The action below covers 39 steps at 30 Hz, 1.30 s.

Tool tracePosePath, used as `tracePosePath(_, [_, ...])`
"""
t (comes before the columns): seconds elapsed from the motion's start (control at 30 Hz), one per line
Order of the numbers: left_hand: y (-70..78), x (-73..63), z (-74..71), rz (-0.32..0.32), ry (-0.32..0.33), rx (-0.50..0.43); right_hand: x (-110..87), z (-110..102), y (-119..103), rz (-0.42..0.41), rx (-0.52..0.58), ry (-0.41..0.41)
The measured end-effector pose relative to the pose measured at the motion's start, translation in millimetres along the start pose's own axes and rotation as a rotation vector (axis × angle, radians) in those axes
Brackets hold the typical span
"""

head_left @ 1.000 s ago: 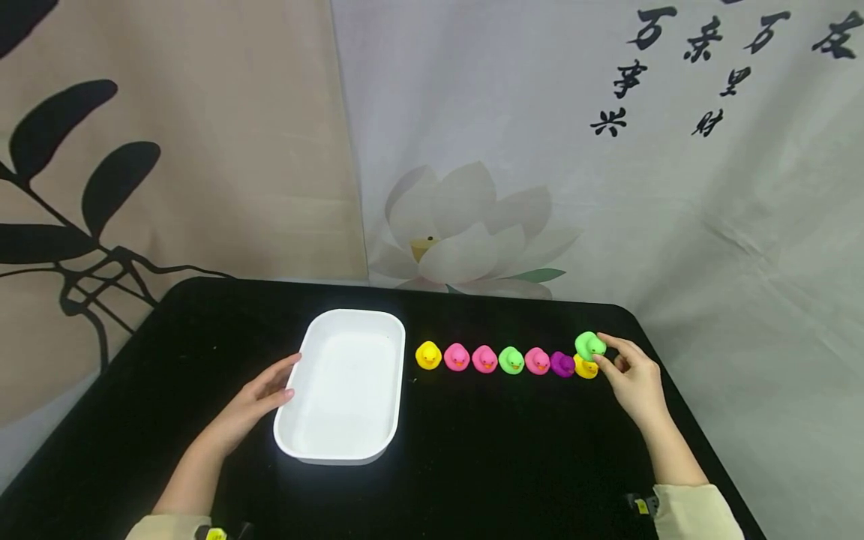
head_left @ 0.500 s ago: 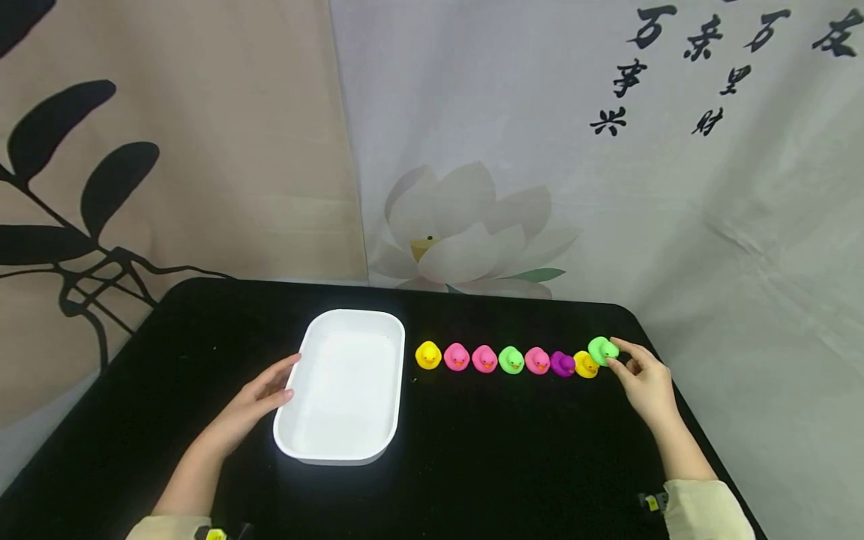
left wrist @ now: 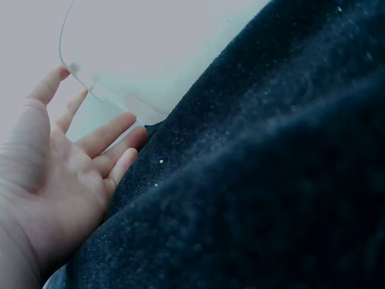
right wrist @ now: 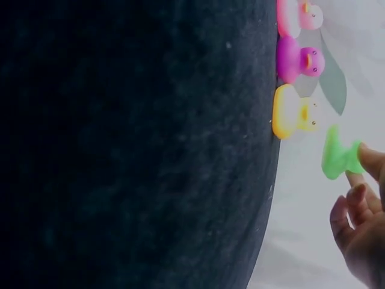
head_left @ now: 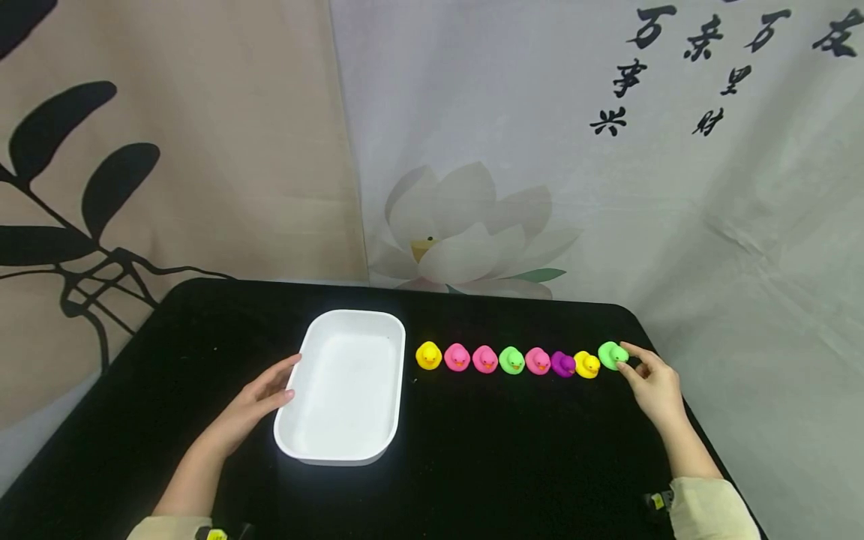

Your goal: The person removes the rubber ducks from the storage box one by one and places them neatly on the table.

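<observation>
My right hand (head_left: 655,388) pinches a light green rubber duck (head_left: 611,355) between thumb and fingers, at the right end of a row of ducks. The right wrist view shows this green duck (right wrist: 340,155) raised off the black cloth, just beyond a yellow duck (right wrist: 287,113). My left hand (head_left: 246,405) touches the left side of a white rectangular tray (head_left: 286,435), its fingers relaxed and lightly bent. From the left wrist, the fingertips of that hand (left wrist: 78,174) meet the outer wall of the tray (left wrist: 150,54).
The row runs right from the tray: a yellow duck (head_left: 428,355), two pink ducks, a green duck (head_left: 511,360), another pink duck (head_left: 538,361), a purple duck (head_left: 562,364) and a yellow duck. A black cloth covers the table (head_left: 472,465); a printed curtain (head_left: 472,112) hangs behind.
My right hand has carried the green duck rightward and slightly nearer me, from overlapping the end yellow duck to beside it. The left hand and tray have stayed put.
</observation>
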State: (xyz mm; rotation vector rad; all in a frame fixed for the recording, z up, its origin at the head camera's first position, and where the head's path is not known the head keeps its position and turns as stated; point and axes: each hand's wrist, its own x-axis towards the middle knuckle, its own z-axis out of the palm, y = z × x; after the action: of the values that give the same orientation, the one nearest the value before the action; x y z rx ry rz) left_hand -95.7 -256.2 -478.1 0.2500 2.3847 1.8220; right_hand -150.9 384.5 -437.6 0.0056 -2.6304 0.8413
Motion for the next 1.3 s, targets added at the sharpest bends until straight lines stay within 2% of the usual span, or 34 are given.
tracePosePath(0.53, [1.8,-1.1,0.3,-0.014,-0.006,-0.01,1.0,-2.1,15.8,0.062,-0.018,-0.089])
tracePosePath(0.77, [2.2,-0.9,-0.6,0.005,-0.011,-0.012,3.6,1.3,22.3,0.082,-0.018,-0.147])
tracePosePath(1.3, [0.2,-1.6,-0.4,0.0,-0.006,-0.007,3.3,5.2,33.6,0.047,-0.026,-0.194])
